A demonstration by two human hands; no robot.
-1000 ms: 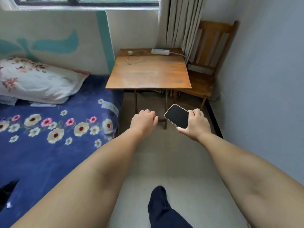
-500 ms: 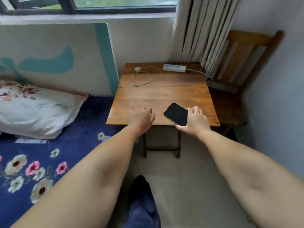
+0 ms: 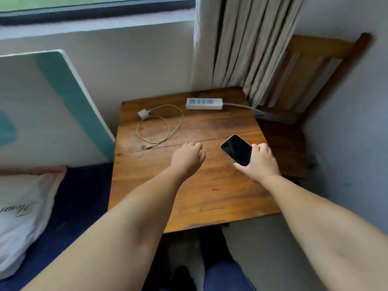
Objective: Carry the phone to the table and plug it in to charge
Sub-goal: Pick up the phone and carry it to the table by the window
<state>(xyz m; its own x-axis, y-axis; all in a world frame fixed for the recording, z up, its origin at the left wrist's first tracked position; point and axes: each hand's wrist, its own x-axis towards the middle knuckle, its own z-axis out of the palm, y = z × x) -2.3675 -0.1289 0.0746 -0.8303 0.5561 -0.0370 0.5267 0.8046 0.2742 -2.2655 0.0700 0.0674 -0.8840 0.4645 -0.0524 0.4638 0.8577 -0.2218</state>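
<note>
The phone (image 3: 236, 150) is held in the right hand (image 3: 260, 164), dark screen upward, tilted with its top end toward the far left. The fingers (image 3: 261, 147) are wrapped along its right edge and the thumb is pressed against its near lower edge; the grip is closed on the device. The phone is positioned over the right half of the wooden worktop (image 3: 189, 185); whether it touches the surface cannot be told.

The left hand (image 3: 188, 158) is extended over the middle of the worktop, fingers loosely curled, and nothing is held in it.

A white charging cable (image 3: 159, 127) is laid in a loose loop on the far left part of the worktop, with a white adapter (image 3: 143, 114) at its far end and the free connector lying near the left hand. A white power strip (image 3: 204, 103) is placed along the far edge, just beside the curtain (image 3: 241, 45), its lead running off to the right. The adapter is apart from the power strip.

A wooden chair (image 3: 310, 80) stands to the right of the worktop. A bed with a pillow (image 3: 23, 211) is seen on the left.
</note>
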